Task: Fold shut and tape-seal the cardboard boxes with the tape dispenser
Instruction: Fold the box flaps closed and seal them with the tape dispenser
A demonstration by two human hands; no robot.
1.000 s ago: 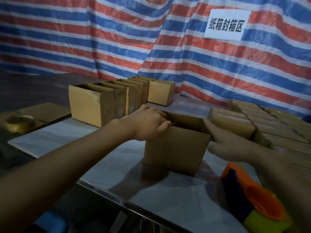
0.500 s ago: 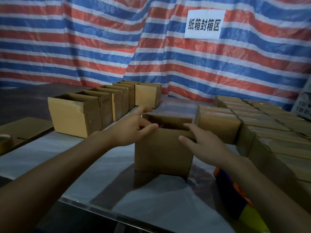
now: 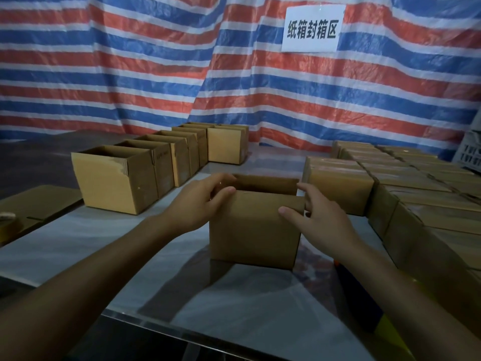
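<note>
My left hand point(image 3: 200, 201) and right hand point(image 3: 321, 225), each in a curled clasp on a top corner of the open box point(image 3: 252, 230).

Backdrop: a tarpaulin point(image 3: 130, 74) striped red, white and blue hangs in folds behind the table point(image 3: 234, 303), whose glossy pale top reflects the stripes. A white sign point(image 3: 312, 28) with black Chinese characters is fixed to the tarpaulin, upper right. A white latticed crate point(image 3: 471, 157) shows at the far right edge.
</note>
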